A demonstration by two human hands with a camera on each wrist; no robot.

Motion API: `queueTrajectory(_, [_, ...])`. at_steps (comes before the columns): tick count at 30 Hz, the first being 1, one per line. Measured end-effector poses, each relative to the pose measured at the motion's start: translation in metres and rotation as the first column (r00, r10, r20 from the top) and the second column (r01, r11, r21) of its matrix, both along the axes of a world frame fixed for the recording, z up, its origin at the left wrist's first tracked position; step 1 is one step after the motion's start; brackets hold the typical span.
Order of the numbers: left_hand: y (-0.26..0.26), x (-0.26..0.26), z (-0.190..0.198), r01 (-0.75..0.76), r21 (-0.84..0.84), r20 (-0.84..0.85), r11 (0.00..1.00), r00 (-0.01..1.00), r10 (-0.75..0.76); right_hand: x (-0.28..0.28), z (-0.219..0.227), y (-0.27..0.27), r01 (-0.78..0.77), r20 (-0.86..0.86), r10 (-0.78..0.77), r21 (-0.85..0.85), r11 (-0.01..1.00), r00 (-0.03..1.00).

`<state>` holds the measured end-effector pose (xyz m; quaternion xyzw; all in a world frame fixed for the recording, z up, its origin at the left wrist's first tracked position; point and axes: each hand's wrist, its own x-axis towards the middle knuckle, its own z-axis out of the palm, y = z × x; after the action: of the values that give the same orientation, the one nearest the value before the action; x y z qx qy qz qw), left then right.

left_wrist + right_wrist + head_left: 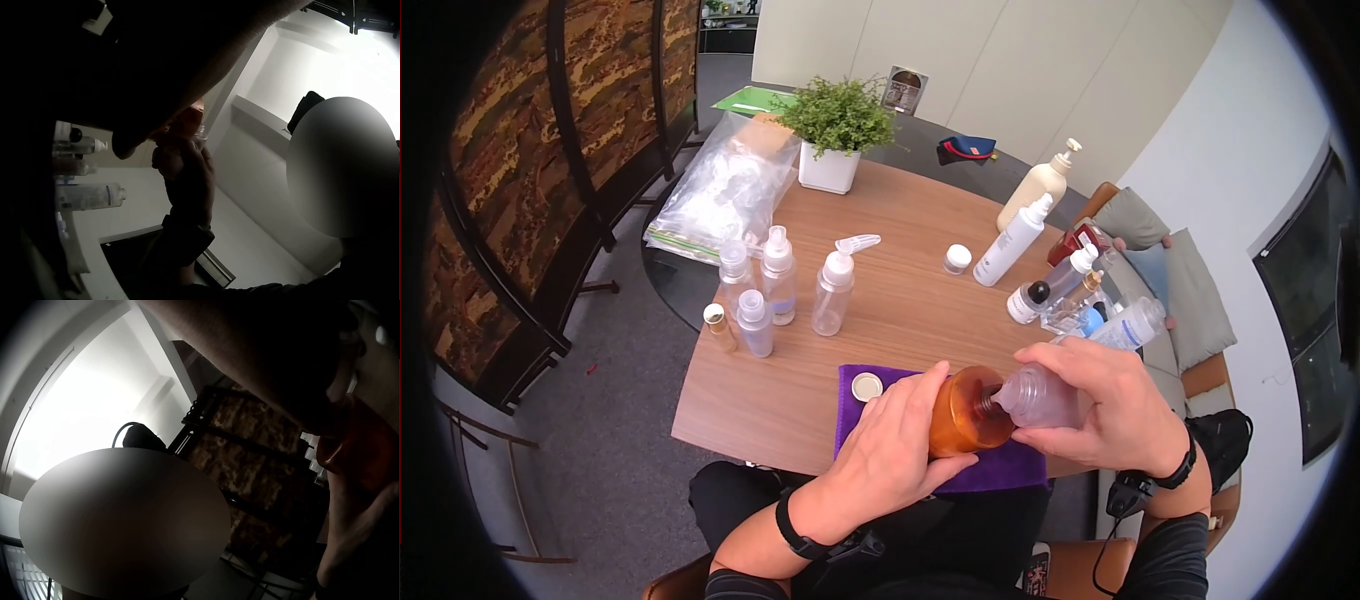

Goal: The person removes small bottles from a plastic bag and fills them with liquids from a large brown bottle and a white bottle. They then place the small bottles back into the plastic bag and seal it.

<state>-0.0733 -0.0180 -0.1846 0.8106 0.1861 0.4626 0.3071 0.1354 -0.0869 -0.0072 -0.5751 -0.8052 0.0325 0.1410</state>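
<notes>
My left hand (890,435) grips an amber bottle (962,420), tilted so that its neck points to the right. In my right hand (1120,405) is a clear bottle (1052,398), held between thumb and fingers and tipped to the left. The two bottle mouths meet, neck against neck, over a purple towel (1010,468). A round white cap (867,387) lies on the towel near my left fingers. In the dark left wrist view the amber bottle (191,120) shows beside the right hand (187,169); the right wrist view catches the amber bottle (362,447) too.
Several clear bottles, among them a flip-top bottle (834,295), stand on the table's left. Toward the right are a white jar (958,260), a white spray bottle (1010,245), a cream pump bottle (1040,185) and other toiletries. A potted plant (830,165) and plastic bag (725,190) sit behind.
</notes>
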Motion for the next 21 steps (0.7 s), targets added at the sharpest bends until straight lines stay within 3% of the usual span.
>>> queueTrajectory(21, [0.0007, -0.0012, 0.0003, -0.002, 0.015, -0.002, 1.000, 1.000, 0.002, -0.0072, 0.0086, 0.0026, 0.002, 0.043, -0.001, -0.028, 1.000, 0.999])
